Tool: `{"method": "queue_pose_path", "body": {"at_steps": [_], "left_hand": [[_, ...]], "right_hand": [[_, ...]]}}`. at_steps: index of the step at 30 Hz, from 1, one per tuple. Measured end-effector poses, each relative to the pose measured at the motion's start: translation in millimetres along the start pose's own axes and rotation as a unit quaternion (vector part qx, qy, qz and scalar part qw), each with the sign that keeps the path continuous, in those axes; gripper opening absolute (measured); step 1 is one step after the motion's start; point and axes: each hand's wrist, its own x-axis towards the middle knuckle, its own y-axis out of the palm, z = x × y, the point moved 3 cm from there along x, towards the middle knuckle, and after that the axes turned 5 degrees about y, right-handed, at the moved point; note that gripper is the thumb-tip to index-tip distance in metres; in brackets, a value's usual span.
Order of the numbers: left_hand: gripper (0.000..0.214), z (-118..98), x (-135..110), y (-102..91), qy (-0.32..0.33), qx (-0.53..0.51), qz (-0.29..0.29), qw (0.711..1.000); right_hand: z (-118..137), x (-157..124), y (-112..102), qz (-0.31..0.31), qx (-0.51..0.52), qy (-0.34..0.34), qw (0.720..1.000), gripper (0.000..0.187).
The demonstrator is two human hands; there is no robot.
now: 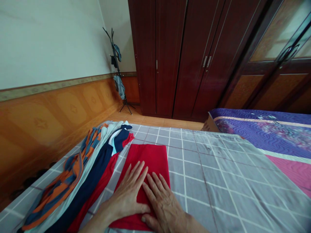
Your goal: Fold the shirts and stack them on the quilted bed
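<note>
A red garment [150, 155], folded into a long flat rectangle, lies on the grey checked bed sheet [194, 181]. My left hand [130, 192] rests flat on its left half with the fingers stretched out. Beside it, my right hand [162, 204] presses flat on the lower right part, fingers extended forward. The two hands nearly touch at the thumbs and index fingers. Both palms hide the near middle of the cloth. What kind of garment it is cannot be made out.
Along the bed's left side lies a row of clothes: an orange and blue striped garment [73, 171], a navy one [94, 174] and a red one [104, 181]. A purple quilt [243, 124] covers a surface at right. Behind stand a coat rack [116, 64] and a dark red wardrobe [170, 64].
</note>
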Motion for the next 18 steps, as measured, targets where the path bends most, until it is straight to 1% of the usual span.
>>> {"method": "queue_pose_path", "body": {"at_steps": [3, 5, 7, 10, 13, 16, 18], "left_hand": [[0.108, -5.6, 2.6, 1.2, 0.017, 0.000, 0.030, 0.999], [0.108, -5.3, 3.3, 1.9, 0.018, 0.004, 0.034, 0.999], [0.107, -3.2, 1.0, 3.9, 0.016, 0.011, 0.029, 0.999], [0.103, 1.9, -10.7, 9.4, 0.014, 0.030, -0.001, 0.999], [0.095, 6.7, -31.0, 14.1, 0.032, 0.055, -0.053, 0.997], [0.092, 10.9, -51.7, 15.0, 0.027, 0.078, -0.097, 0.992], [0.094, 12.6, -60.6, 14.7, 0.018, 0.092, -0.112, 0.989]], "right_hand": [[0.6, 1.4, -1.6, 0.010, 0.002, -0.019, 1.000, 0.082], [-1.9, 1.3, 0.7, 0.011, 0.002, -0.015, 1.000, 0.083], [-7.0, 0.1, 5.1, -0.001, -0.007, 0.000, 1.000, 0.087], [-16.9, -2.5, 12.0, -0.034, -0.032, 0.020, 0.999, 0.092], [-24.1, -4.4, 15.5, -0.063, -0.053, 0.017, 0.996, 0.091], [-25.3, -5.2, 15.3, -0.083, -0.067, 0.015, 0.994, 0.089], [-22.6, -4.1, 15.4, -0.081, -0.077, 0.025, 0.993, 0.087]]}}
